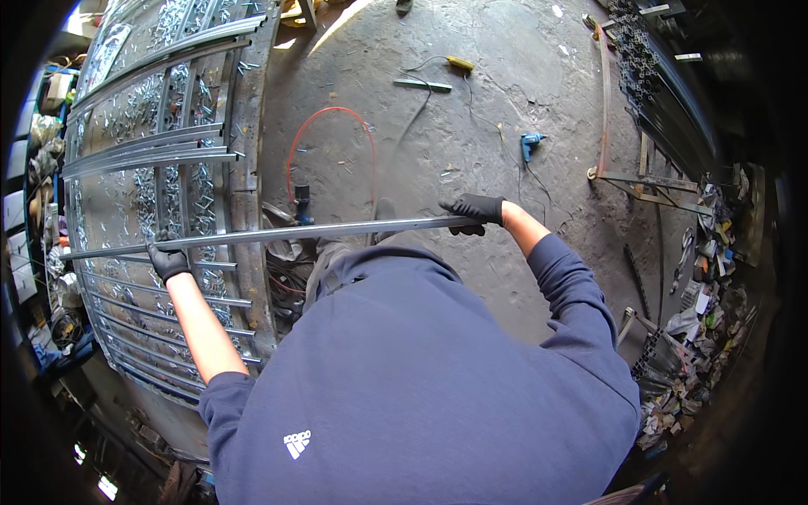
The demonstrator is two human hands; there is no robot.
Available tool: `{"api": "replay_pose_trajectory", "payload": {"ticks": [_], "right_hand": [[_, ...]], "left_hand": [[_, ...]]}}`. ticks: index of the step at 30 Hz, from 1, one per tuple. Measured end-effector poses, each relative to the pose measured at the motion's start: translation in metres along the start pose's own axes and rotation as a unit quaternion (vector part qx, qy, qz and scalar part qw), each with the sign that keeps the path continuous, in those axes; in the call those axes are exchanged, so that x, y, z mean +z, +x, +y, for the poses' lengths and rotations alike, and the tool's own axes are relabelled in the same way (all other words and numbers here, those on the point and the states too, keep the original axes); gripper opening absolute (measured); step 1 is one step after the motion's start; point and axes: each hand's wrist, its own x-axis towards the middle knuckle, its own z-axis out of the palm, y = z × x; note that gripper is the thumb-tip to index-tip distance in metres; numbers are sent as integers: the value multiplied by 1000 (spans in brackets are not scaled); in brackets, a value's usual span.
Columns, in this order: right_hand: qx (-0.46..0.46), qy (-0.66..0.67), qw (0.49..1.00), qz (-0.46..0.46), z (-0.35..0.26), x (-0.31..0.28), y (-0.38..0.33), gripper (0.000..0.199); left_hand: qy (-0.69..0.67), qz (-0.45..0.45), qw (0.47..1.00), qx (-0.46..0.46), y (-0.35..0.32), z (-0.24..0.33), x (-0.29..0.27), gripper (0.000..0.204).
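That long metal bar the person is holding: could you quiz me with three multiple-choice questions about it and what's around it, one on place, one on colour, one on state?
1. Where does the left hand hold the long metal bar?
A. Over the metal workbench
B. Over the concrete floor
C. Beside the blue drill

2. What colour is the looped hose on the floor?
A. Green
B. Red-orange
C. White

3. How is the bar held?
A. One hand only
B. Lying loose on the floor
C. Both gloved hands closed on it, one near each end

Answers:
1. A: the left hand sits above the bench strewn with small metal bits.
2. B: the loop reads red-orange against the grey floor.
3. C: the right hand has its grip at the right end, the left hand near the other.
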Motion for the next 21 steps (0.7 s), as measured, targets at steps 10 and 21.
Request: {"api": "replay_pose_trajectory", "payload": {"ticks": [10, 21], "right_hand": [[-72, -76, 986, 130, 13, 68, 87, 23], [96, -38, 957, 272, 112, 110, -42, 44]], "left_hand": [[-96, -32, 979, -179, -229, -210, 121, 33], [-47, 147, 981, -122, -139, -245, 20, 40]]}}
